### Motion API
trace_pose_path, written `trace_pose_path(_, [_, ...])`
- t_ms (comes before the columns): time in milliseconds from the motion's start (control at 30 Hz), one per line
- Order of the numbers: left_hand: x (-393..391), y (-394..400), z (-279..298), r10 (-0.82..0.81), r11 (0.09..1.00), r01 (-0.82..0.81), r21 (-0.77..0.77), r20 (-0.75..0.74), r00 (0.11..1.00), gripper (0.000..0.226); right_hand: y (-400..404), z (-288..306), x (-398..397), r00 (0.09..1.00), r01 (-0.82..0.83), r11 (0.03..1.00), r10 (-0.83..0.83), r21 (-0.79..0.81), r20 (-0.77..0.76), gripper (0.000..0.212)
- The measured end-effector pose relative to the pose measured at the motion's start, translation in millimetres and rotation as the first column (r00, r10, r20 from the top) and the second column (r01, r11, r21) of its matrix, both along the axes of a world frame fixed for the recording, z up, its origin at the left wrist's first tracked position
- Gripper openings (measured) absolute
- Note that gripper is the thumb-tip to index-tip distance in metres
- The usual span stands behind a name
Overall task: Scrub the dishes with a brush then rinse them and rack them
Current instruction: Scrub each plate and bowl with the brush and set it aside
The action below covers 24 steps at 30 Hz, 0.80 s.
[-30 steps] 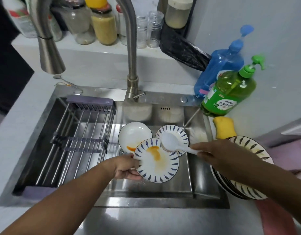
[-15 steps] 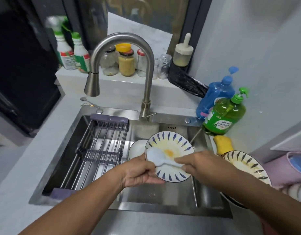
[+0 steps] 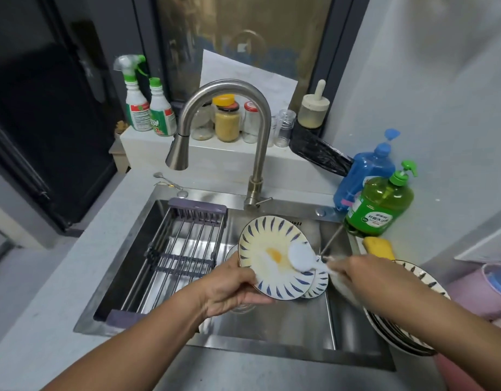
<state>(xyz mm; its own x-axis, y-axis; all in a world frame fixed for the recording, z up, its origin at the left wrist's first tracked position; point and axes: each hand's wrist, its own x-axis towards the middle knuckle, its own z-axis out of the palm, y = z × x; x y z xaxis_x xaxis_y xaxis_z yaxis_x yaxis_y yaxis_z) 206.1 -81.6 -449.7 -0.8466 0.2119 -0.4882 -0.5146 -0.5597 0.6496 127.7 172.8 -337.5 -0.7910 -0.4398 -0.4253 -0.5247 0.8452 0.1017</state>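
A home kitchen is indicated by the stainless steel sink (image 3: 271,328), curved steel tap (image 3: 257,131), green dish-soap pump bottle (image 3: 380,204) and glass food jars (image 3: 227,119)

The rack (image 3: 184,249) fills the sink's (image 3: 271,354) left half, and the faucet (image 3: 229,114) arches above it. Bare basin lies near the front; bottles (image 3: 379,204) and stacked plates (image 3: 407,334) crowd the right rim.

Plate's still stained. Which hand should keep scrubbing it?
Right. The right hand already holds the brush, its head on the plate beside the orange stain. The left hand grips the plate's rim, steadying it over the sink.
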Motion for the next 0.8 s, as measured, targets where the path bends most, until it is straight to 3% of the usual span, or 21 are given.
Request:
trace_pose_path(67, [-1.4, -1.5, -1.7, 0.047, 0.999, -0.047, -0.021, 0.007, 0.999, 0.065, 0.7, -1.4, 9.5, 0.994, 0.024, 0.998, -0.018, -0.053, 0.109, 0.026])
trace_pose_path(167, [-2.0, 0.5, -3.3, 0.055, 0.998, -0.055, -0.016, 0.008, 0.998, 0.069, -8.6, -3.9, 19.0, 0.988, -0.015, 0.991, 0.035, -0.136, 0.151, 0.027])
trace_pose_path(267, [1.0, 8.3, 1.0, 0.014, 1.000, -0.013, 0.015, -0.013, 1.000, 0.064, -18.9, -4.7, 17.4, 0.997, -0.018, 0.979, 0.034, -0.203, 0.073, 0.029])
trace_pose_path(367, [5.5, 17.2, 7.1, -0.004, 1.000, 0.005, 0.029, -0.038, 0.999, 0.062, -14.6, -2.5, 4.4, 0.997, 0.029, 0.988, -0.038, -0.152, -0.060, 0.029])
trace_pose_path(467, [5.5, 20.9, 8.5, 0.003, 1.000, -0.003, 0.022, -0.035, 0.999, 0.064, -9.0, -4.2, -7.0, 0.992, 0.078, 0.982, -0.094, -0.172, -0.088, 0.028])
trace_pose_path(633, [4.0, 27.2, 6.3, -0.061, 0.998, 0.062, 0.031, -0.043, 0.997, 0.060, -28.3, -15.0, -3.7, 0.993, 0.101, 0.913, -0.067, -0.395, 0.098, 0.034])
trace_pose_path(800, [6.4, 11.5, -0.2, -0.068, 0.993, 0.070, 0.094, -0.023, 0.997, 0.057, -20.7, -12.0, 5.7, 0.943, 0.092, 0.912, 0.048, -0.399, 0.328, 0.034])
